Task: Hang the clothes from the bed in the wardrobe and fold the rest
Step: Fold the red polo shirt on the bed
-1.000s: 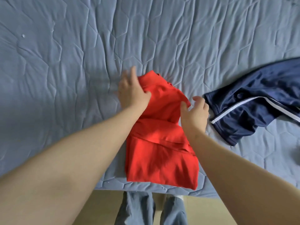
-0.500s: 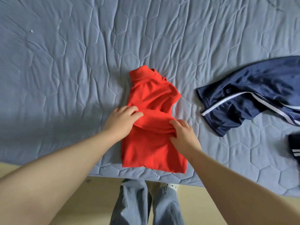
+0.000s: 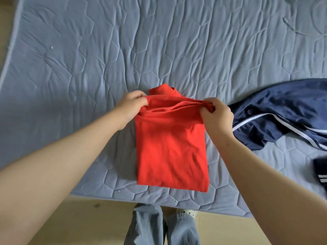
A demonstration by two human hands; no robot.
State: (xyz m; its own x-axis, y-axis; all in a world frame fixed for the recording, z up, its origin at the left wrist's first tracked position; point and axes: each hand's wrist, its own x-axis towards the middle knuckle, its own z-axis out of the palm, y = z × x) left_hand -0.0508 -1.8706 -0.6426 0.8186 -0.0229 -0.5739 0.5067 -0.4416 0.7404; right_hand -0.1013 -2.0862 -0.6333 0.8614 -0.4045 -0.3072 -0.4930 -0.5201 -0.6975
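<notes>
A red shirt (image 3: 169,147) lies partly folded into a narrow rectangle on the blue-grey quilted bed (image 3: 88,68), near the front edge. My left hand (image 3: 131,103) pinches the shirt's far left corner. My right hand (image 3: 216,115) pinches the far right corner. Between the two hands the far edge is lifted and stretched in a fold, and the shirt's collar end pokes out behind it. A navy garment with white stripes (image 3: 283,112) lies spread to the right of the shirt.
A second dark item with white stripes (image 3: 320,170) shows at the right edge of the bed. A pale cord (image 3: 292,27) lies at the far right. The bed's front edge runs just above my legs and the beige floor (image 3: 88,223).
Both hands moved from the shirt's middle fold to its far edge, now lifted and pulled taut. The camera has pulled back, so more of the bed shows.
</notes>
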